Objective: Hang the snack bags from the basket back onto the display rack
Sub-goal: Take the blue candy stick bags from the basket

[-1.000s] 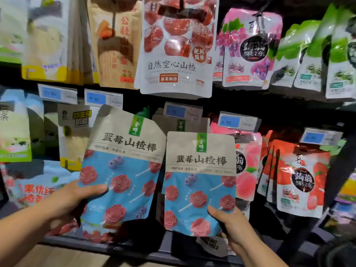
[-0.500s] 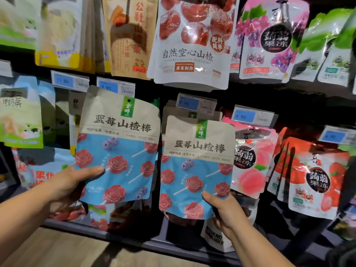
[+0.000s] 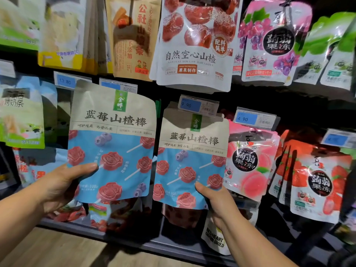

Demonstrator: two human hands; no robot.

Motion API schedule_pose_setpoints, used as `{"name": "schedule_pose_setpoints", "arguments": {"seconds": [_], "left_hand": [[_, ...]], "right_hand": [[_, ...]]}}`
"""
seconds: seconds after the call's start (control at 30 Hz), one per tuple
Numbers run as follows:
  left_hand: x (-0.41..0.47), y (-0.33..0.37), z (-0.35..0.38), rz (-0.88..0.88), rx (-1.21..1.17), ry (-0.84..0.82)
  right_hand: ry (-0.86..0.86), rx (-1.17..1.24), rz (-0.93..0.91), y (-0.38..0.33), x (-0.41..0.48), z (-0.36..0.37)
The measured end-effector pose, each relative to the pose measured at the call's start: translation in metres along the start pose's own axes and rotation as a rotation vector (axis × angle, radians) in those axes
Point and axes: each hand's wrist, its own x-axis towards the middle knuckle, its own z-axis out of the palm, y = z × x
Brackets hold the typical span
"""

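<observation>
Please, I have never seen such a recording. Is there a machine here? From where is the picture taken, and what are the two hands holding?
There is no machine here: a person works with two bare hands. The camera sits on the person's head and looks forward and down, so the arms enter from below. In front stands a shop display rack with snack bags hanging in rows. The left hand holds the left snack bag, beige above and blue below, thumb across its front. The right hand holds the right snack bag, the same product, at its lower corner. Its top reaches under the 9.90 price tag; whether it already hangs on a hook cannot be seen. The basket is not in view.
</observation>
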Motion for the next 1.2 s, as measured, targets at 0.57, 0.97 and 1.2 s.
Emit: {"name": "schedule_pose_setpoints", "arguments": {"seconds": [0.57,0.97,1.2], "left_hand": [[-0.005,0.005,0.006,0.021,0.008,-0.018],[-0.002,0.002,0.009,-0.003,-0.016,-0.035],[0.002,-0.003,0.012,-0.038,-0.011,-0.053]], "right_hand": [[0.029,-0.018,0.000,0.001,0.008,0.002],[0.133,-0.044,0.050,-0.009,0.024,0.017],[0.221,-0.092,0.134,0.003,0.028,0.029]]}}
